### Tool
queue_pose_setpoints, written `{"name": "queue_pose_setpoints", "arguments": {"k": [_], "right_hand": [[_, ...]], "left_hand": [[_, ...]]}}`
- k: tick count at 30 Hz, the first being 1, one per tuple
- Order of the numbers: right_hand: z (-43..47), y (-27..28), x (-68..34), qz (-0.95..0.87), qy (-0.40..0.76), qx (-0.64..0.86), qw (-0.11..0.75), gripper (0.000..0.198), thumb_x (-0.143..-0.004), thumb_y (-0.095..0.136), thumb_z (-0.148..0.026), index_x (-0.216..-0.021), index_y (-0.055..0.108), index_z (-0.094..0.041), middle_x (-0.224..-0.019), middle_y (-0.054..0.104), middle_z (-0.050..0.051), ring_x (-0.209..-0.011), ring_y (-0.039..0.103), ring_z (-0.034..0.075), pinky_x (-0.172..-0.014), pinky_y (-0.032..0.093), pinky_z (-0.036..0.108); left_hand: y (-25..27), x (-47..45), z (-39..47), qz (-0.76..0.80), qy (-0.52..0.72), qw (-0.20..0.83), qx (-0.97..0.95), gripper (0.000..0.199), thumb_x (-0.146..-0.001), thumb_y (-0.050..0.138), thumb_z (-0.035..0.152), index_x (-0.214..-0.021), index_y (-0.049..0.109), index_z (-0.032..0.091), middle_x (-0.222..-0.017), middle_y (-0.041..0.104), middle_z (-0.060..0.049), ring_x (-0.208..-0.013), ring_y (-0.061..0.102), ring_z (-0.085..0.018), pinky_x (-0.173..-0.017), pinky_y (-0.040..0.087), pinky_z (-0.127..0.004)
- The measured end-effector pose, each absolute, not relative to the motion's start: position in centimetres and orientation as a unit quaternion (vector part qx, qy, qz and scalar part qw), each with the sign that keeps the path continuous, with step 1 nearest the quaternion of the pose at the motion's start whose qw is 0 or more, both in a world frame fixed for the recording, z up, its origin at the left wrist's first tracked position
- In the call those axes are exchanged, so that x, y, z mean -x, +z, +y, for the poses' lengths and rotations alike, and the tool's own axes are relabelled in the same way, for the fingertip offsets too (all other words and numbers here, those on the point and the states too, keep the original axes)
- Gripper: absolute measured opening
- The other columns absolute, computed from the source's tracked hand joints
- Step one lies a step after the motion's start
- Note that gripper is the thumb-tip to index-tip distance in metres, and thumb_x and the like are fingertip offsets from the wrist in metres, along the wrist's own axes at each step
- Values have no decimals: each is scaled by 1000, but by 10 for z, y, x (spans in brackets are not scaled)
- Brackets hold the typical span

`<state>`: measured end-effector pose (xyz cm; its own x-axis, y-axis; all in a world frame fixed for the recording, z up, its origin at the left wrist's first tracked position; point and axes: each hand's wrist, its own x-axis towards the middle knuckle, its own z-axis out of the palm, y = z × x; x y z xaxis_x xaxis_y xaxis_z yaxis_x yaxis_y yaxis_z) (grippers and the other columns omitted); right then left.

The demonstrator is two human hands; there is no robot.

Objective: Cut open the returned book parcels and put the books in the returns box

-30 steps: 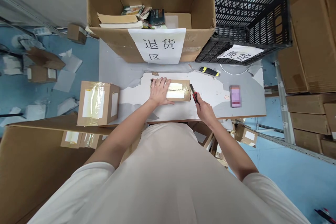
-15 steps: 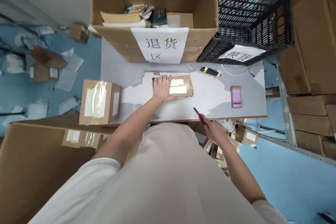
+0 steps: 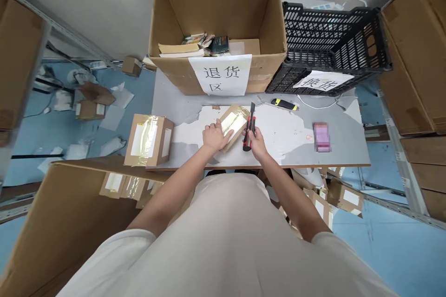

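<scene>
Small taped box (image 3: 234,125) has swung diagonally.

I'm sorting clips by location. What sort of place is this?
Probably a returns desk in a warehouse or stockroom: the carton is marked 退货区 (returns area), the crate 换货 (exchanges), and the right hand holds a cutter beside a taped parcel.
</scene>
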<state>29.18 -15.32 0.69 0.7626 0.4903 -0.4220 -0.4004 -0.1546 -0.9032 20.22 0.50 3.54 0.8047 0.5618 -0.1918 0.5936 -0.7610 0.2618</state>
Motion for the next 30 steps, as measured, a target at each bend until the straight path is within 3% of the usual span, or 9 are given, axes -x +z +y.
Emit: {"name": "queue_pose_setpoints", "arguments": {"k": [4,10,15,19,21,24,27,30], "right_hand": [[-138,7,-321,-112,316,739,584,43,-84,44,-51,-115,48,-22,-110,63,6,-99,59,17,-85,51,36],[-138,22,-330,-164,338,741,557,45,-88,38,-53,-117,52,-21,-100,66,6,-94,58,17,-89,48,38],[-175,38,-302,-71,363,719,588,39,-82,54,-54,-104,54,-22,-98,66,5,-73,59,14,-68,52,32],[-206,40,-262,89,404,658,630,33,-78,63,-50,-93,53,-22,-98,65,5,-67,61,14,-59,53,31],[-210,37,-244,158,434,596,657,30,-80,63,-47,-97,52,-25,-101,66,5,-79,66,19,-63,56,35],[-204,32,-230,212,441,525,696,27,-83,62,-42,-102,50,-27,-98,67,2,-90,69,21,-73,58,41],[-197,28,-238,218,411,512,722,25,-84,63,-39,-101,50,-26,-90,68,0,-93,69,19,-82,57,40],[-190,24,-267,177,370,539,736,27,-81,65,-38,-99,49,-26,-98,70,-1,-97,68,17,-86,56,38]], "left_hand": [[24,-169,12,285,-25,318,-904,54,-90,41,40,-138,47,15,-104,68,-12,-83,65,-21,-81,50,-35],[12,-153,0,335,13,429,-839,59,-83,55,34,-139,46,17,-112,66,-8,-71,64,-14,-82,52,-33],[14,-180,28,335,-2,414,-847,93,-70,69,38,-148,26,12,-136,49,-18,-96,64,-22,-90,51,-37],[14,-230,65,283,10,343,-896,91,-74,65,43,-148,24,10,-147,37,-19,-125,50,-28,-103,42,-38],[12,-250,79,236,-4,344,-909,83,-73,65,43,-143,35,11,-144,43,-16,-129,45,-29,-107,38,-39],[6,-261,92,219,-25,406,-887,71,-69,69,44,-130,51,13,-126,60,-11,-114,57,-28,-99,44,-39],[2,-245,93,277,7,431,-859,66,-64,72,46,-121,56,15,-114,65,-9,-101,62,-25,-89,49,-36],[5,-212,81,371,46,391,-841,59,-66,70,50,-111,57,16,-107,66,-10,-96,63,-24,-84,50,-35]]}}
